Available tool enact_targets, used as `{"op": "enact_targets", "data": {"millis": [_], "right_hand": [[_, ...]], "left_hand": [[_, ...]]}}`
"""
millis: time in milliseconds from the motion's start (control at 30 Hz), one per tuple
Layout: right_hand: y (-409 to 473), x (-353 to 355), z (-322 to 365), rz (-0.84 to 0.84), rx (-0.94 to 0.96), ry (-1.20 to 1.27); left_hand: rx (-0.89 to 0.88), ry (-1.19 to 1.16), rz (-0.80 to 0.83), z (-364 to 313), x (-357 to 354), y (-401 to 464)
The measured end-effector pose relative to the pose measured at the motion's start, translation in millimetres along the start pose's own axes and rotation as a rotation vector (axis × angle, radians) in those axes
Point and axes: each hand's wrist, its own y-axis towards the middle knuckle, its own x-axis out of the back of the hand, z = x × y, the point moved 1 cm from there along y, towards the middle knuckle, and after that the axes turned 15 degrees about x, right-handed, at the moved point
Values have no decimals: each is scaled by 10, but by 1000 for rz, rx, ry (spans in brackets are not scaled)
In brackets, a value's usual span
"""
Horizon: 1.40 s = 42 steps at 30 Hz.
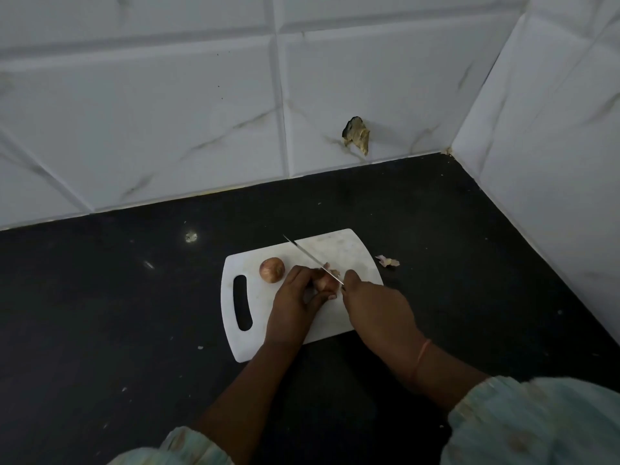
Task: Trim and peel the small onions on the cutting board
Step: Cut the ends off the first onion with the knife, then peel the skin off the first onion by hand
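Left hand (pixel 295 297) grip pinching papery onion (pixel 323 282), right hand (pixel 375 303) clenching thin steel knife (pixel 310 257), smooth white board (pixel 265 344)

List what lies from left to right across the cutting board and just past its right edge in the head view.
Handle slot → whole unpeeled onion → left hand holding a second onion → right hand holding the knife → loose peel on the counter.

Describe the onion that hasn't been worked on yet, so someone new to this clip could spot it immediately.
Find the white cutting board on the black counter. Near its slotted handle end sits a round, brown-skinned whole onion, lying free just beyond the left hand. Unlike the onion under the knife, nothing touches it and its skin is intact.
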Motion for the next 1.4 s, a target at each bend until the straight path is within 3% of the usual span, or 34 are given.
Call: {"op": "enact_targets", "data": {"millis": [400, 600, 800, 967, 1200, 1300, 1400], "right_hand": [[-108, -284, -206, 63, -48, 99], [-168, -337, -230, -6, -67, 67], [-393, -367, -423, -235, -312, 118], [-427, -534, -291, -271, -266, 211], [-362, -375, -203, -325, -283, 117], [-193, -196, -95, -491, -151, 403], [13, -100, 46, -542, -99, 766]], "left_hand": [[27, 5, 8, 46, 12, 18], [28, 14, -6, 15, 12, -24], [93, -47, 36, -22, 30, -48], [74, -58, 32, -32, 32, -63], [57, -60, 50, -60, 43, -94], [33, -77, 40, -83, 58, -115], [-15, -78, 2, -127, 76, -149]]}}
